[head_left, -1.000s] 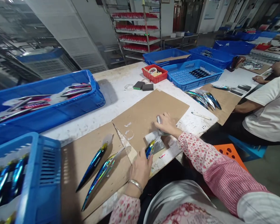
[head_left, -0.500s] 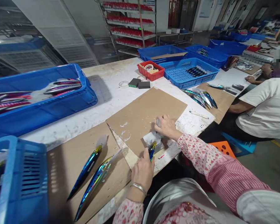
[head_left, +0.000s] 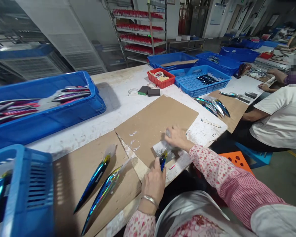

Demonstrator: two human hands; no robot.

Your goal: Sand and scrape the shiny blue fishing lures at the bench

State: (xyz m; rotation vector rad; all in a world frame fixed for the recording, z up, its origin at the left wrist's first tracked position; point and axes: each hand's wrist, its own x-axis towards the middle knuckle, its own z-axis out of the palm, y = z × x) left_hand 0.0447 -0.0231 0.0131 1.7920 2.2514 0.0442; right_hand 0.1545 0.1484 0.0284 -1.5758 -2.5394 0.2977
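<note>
My left hand [head_left: 154, 184] is closed around a blue and yellow fishing lure [head_left: 163, 160], most of which its fingers hide. The lure's yellow end lies over a small pale sheet [head_left: 160, 147] at the table's front edge. Just beyond that sheet, my right hand [head_left: 178, 137] has its fingers curled round a small greyish piece [head_left: 168, 132], whose kind I cannot make out. To the left, a dark blue lure [head_left: 95, 179] and a shinier blue lure [head_left: 104, 194], each with a clear lip, lie on a brown cardboard sheet [head_left: 71, 174].
Blue bins with lures stand at left: a long one [head_left: 51, 120] and a slotted one [head_left: 39, 187]. Farther back are a red tray [head_left: 164, 82], dark sanding blocks [head_left: 154, 92] and a blue basket [head_left: 199, 89]. At right sits a co-worker [head_left: 281, 115] near several lures [head_left: 215, 107].
The whole view has shifted slightly, so things appear a little lower and farther right. Both hands keep nearly the same places and grips; the lures on the cardboard have not moved.
</note>
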